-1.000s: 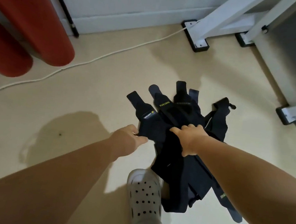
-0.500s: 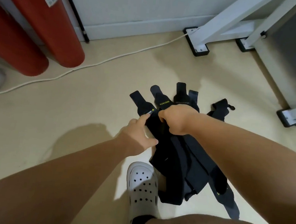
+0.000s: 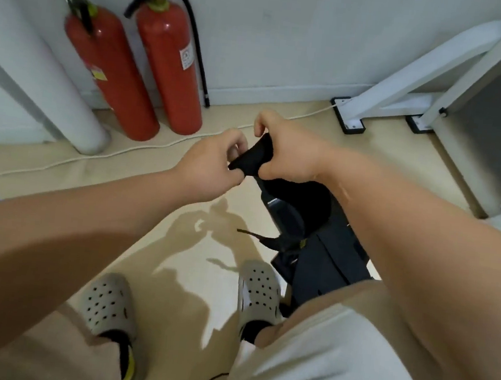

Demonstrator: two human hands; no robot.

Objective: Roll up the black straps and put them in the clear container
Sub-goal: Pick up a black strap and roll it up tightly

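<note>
the end of one black strap (image 3: 254, 156) is pinched between the left hand (image 3: 211, 167) and right hand (image 3: 286, 153) (fingers curled); the other straps (image 3: 325, 255) are seen hanging below the right hand.

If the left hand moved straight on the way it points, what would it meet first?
Likely the right hand, gripping the same black strap just beyond the left hand; depth is unclear.

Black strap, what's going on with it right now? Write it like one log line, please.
black strap: end held up, tail hanging | left hand: pinches it | right hand: grips it | other straps: piled on floor
</note>
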